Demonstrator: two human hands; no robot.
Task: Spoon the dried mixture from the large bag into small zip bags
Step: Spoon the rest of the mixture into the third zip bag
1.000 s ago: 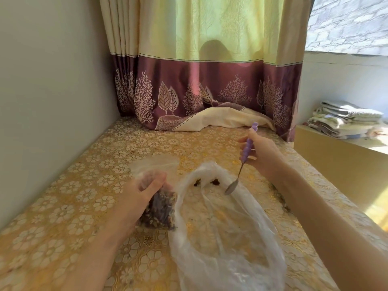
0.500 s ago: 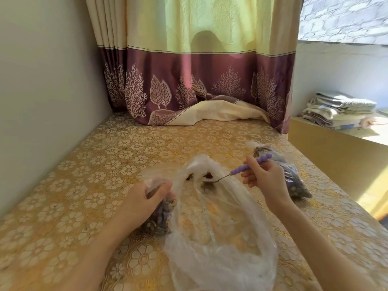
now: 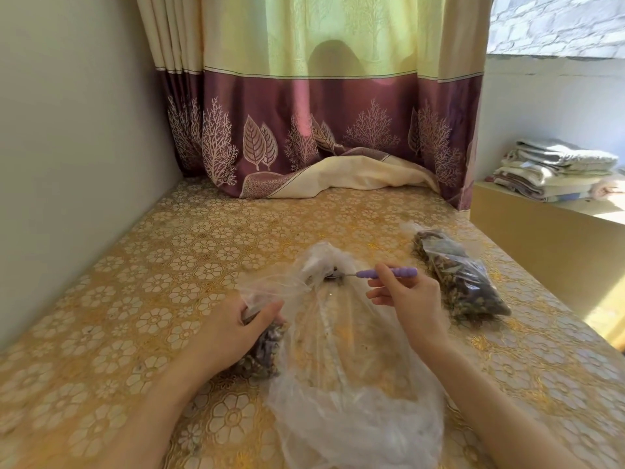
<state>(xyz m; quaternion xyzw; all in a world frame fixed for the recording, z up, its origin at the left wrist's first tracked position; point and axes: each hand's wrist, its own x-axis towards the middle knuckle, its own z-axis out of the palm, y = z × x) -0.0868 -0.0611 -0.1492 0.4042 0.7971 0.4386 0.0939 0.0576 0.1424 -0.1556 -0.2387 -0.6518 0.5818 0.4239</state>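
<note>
Spoon (image 3: 367,274) pinched in right hand (image 3: 404,299), bowl at far end of large bag (image 3: 351,360) among last scraps; small zip bag (image 3: 262,328) gripped in left hand (image 3: 233,333) — mouth sagging. Risk: spill onto tablecloth (image 3: 162,272) in transfer — limp film, narrow opening.

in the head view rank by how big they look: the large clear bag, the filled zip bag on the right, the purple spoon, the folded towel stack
1. large clear bag, easily the largest, though also nearest the camera
2. filled zip bag and folded towel stack: similar; the stack is farther away, so unranked
3. purple spoon, smallest
</note>
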